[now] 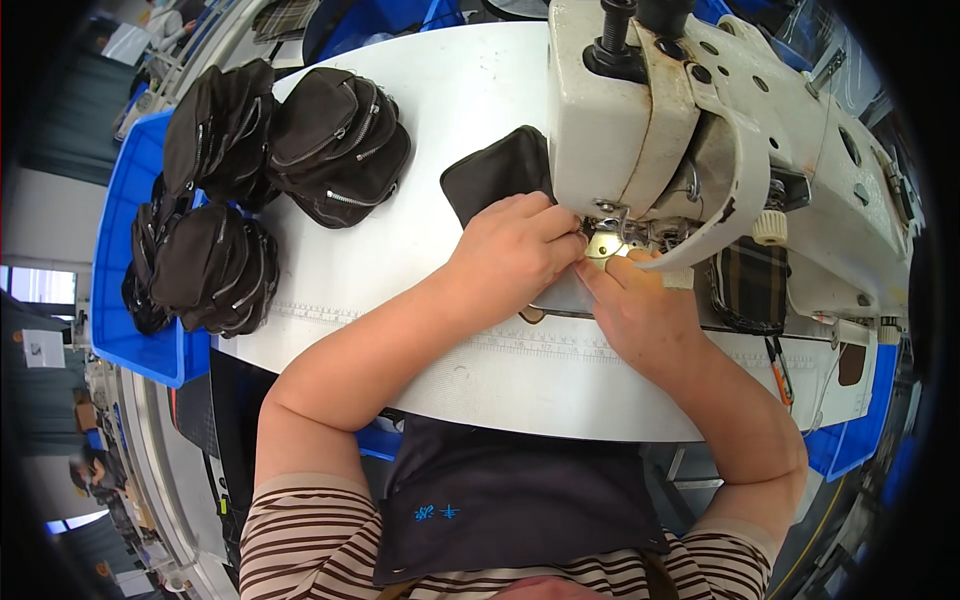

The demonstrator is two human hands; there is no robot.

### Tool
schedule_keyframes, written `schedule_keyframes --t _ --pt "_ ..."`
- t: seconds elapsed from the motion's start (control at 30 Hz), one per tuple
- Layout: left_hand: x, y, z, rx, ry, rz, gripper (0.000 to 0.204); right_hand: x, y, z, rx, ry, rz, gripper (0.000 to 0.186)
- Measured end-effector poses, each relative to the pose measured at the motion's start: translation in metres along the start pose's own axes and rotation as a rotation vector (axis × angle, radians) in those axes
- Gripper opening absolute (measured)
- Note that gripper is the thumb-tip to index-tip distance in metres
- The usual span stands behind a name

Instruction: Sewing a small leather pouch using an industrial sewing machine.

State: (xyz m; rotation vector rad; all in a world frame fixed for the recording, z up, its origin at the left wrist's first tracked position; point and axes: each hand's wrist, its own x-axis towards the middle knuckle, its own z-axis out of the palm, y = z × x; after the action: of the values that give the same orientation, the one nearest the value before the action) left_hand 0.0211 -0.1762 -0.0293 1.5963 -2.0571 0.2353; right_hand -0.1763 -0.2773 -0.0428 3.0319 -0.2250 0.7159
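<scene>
A white sewing machine (610, 120) stands on the right, its presser foot above a brass-coloured plate (610, 243). My left hand (515, 250) has curled fingers pressed on the dark fabric piece (485, 170) just left of the needle, gripping its near edge. My right hand (640, 310) is at the front of the plate, fingertips bent and close to the left hand's; what they hold is hidden. A dark cloth piece with olive stripes (745, 290) lies right of the needle area.
Several black zippered bags (335, 150) are piled on the white table (450, 365) and over a blue bin (130, 320) at left. An orange-handled tool (780, 375) lies near the front right, beside another blue bin (850, 445). People work in the background at left.
</scene>
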Motion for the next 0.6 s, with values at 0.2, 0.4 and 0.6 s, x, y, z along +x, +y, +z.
schedule_keyframes --t 0.2,0.4,0.6 --pt "0.0011 -0.0046 0.0007 0.077 0.006 0.136 0.015 -0.0004 -0.0015 -0.0001 -0.012 -0.018 0.014 0.032" --pt "-0.0004 -0.0039 -0.0052 0.102 -0.102 0.088 0.023 0.0005 -0.0005 -0.0020 -0.041 -0.029 -0.011 0.038" --pt "-0.0044 0.0043 -0.0047 -0.064 -0.156 -0.095 0.032 0.0012 0.0006 -0.0032 0.015 -0.022 -0.005 0.037"
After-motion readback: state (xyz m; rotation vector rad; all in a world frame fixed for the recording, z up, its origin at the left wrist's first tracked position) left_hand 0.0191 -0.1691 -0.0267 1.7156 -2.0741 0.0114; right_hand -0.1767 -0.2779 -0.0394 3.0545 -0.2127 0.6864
